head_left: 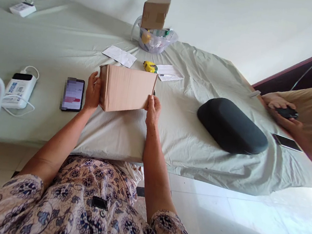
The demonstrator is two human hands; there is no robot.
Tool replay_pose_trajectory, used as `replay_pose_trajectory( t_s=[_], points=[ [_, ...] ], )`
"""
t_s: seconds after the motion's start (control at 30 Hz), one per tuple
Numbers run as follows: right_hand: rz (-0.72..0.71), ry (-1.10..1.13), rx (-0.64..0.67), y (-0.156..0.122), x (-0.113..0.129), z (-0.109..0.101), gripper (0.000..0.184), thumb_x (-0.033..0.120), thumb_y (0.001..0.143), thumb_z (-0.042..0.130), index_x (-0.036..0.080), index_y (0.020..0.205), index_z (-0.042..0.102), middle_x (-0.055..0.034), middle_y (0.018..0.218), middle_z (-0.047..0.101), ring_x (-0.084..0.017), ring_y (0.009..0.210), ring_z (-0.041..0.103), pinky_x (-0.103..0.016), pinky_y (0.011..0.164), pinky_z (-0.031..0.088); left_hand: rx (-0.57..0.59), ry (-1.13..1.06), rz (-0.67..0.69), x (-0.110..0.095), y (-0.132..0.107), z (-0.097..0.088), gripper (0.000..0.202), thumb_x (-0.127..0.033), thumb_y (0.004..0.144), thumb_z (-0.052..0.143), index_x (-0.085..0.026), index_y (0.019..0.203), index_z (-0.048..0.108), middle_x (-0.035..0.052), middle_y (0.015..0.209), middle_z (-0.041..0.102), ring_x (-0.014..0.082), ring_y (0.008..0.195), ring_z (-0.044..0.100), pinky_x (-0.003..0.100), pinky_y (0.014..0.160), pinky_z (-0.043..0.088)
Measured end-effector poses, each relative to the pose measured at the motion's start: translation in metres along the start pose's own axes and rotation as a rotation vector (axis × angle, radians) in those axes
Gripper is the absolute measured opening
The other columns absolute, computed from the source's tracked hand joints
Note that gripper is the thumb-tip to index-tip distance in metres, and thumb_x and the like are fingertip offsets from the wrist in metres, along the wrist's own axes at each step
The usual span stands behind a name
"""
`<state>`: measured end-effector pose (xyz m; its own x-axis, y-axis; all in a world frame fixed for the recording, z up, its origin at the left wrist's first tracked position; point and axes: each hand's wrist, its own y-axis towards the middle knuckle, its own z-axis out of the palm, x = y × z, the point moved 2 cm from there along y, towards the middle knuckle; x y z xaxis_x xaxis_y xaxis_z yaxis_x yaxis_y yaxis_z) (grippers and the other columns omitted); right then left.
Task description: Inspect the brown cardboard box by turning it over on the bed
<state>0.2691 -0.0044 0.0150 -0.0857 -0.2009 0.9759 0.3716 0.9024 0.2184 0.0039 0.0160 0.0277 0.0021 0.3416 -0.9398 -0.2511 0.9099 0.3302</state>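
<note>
A plain brown cardboard box is held between my two hands above the cloth-covered table. My left hand grips its left end, fingers along the side. At the lower right corner, my right hand clasps the box with the thumb on the near face. The box is tilted, and its far side and underside are hidden. Just beyond it lie a yellow tape measure, a white paper with a pen and another paper sheet. A lit phone rests left of my left hand.
A clear plastic basket at the back carries a second cardboard box. White power banks with cables lie at left. A black hard case sits at right, near another person's hands holding a dark object.
</note>
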Motion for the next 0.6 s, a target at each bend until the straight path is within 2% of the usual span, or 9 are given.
replay_pose_trajectory(
  t_s=[0.07,0.13,0.2,0.27,0.37,0.43,0.5,0.6],
  points=[
    [0.000,-0.011,-0.003,0.000,-0.001,0.000,0.061,0.078,0.080,0.054,0.019,0.091,0.064,0.0032,0.069,0.052,-0.009,0.062,0.046,-0.023,0.055,0.040,0.027,-0.019,0.092,-0.011,-0.001,0.002,0.072,-0.080,0.085,0.050,-0.027,0.133,0.058,0.0087,0.139,0.061,0.0301,0.137,0.052,0.046,0.119,0.038],
    [-0.009,-0.022,-0.003,0.000,-0.001,0.000,0.061,0.078,0.082,0.051,0.019,0.089,0.064,0.0029,0.068,0.053,-0.010,0.062,0.047,-0.023,0.056,0.041,0.145,-0.061,0.187,-0.017,-0.001,0.005,0.075,-0.082,0.083,0.051,-0.030,0.137,0.057,0.0062,0.146,0.057,0.0302,0.144,0.047,0.044,0.122,0.036],
    [-0.018,-0.035,0.003,0.000,-0.001,0.000,0.061,0.079,0.083,0.049,0.019,0.087,0.064,0.0033,0.067,0.052,-0.010,0.062,0.046,-0.023,0.056,0.041,0.231,-0.080,0.215,-0.014,0.000,0.005,0.085,-0.085,0.078,0.054,-0.032,0.143,0.052,0.0048,0.153,0.052,0.0313,0.149,0.041,0.045,0.124,0.032],
    [-0.014,-0.038,0.003,-0.001,-0.001,0.000,0.061,0.080,0.082,0.050,0.020,0.084,0.063,0.0042,0.065,0.049,-0.009,0.060,0.044,-0.023,0.056,0.040,0.201,-0.058,0.117,-0.002,0.004,0.003,0.091,-0.086,0.075,0.057,-0.031,0.147,0.049,0.0066,0.150,0.054,0.0330,0.147,0.042,0.046,0.123,0.033],
    [-0.019,-0.035,0.002,-0.001,0.000,0.000,0.062,0.082,0.076,0.056,0.021,0.082,0.062,0.0048,0.065,0.049,-0.009,0.061,0.044,-0.022,0.056,0.039,0.049,-0.004,-0.089,0.017,0.010,-0.004,0.088,-0.082,0.077,0.059,-0.029,0.146,0.049,0.0097,0.132,0.064,0.0333,0.138,0.052,0.048,0.116,0.040],
    [-0.037,-0.056,0.009,-0.002,0.000,0.001,0.062,0.081,0.075,0.057,0.021,0.085,0.063,0.0042,0.069,0.053,-0.010,0.065,0.047,-0.022,0.058,0.040,-0.013,0.011,-0.122,0.022,0.012,-0.006,0.082,-0.083,0.077,0.059,-0.028,0.138,0.055,0.0093,0.127,0.065,0.0321,0.135,0.054,0.046,0.114,0.042],
    [-0.049,-0.090,0.009,-0.001,-0.001,0.001,0.061,0.080,0.075,0.057,0.021,0.088,0.065,0.0031,0.074,0.057,-0.011,0.070,0.050,-0.023,0.061,0.041,0.017,-0.009,-0.096,0.019,0.010,-0.004,0.077,-0.085,0.078,0.053,-0.027,0.128,0.062,0.0085,0.129,0.065,0.0306,0.137,0.052,0.045,0.114,0.042],
    [-0.046,-0.123,-0.010,0.001,-0.006,-0.001,0.060,0.078,0.079,0.054,0.021,0.092,0.065,0.0014,0.079,0.060,-0.013,0.075,0.054,-0.025,0.064,0.044,0.190,-0.109,-0.051,0.005,0.003,0.003,0.078,-0.086,0.084,0.038,-0.027,0.125,0.065,0.0081,0.133,0.066,0.0296,0.139,0.050,0.045,0.116,0.042]
  ],
)
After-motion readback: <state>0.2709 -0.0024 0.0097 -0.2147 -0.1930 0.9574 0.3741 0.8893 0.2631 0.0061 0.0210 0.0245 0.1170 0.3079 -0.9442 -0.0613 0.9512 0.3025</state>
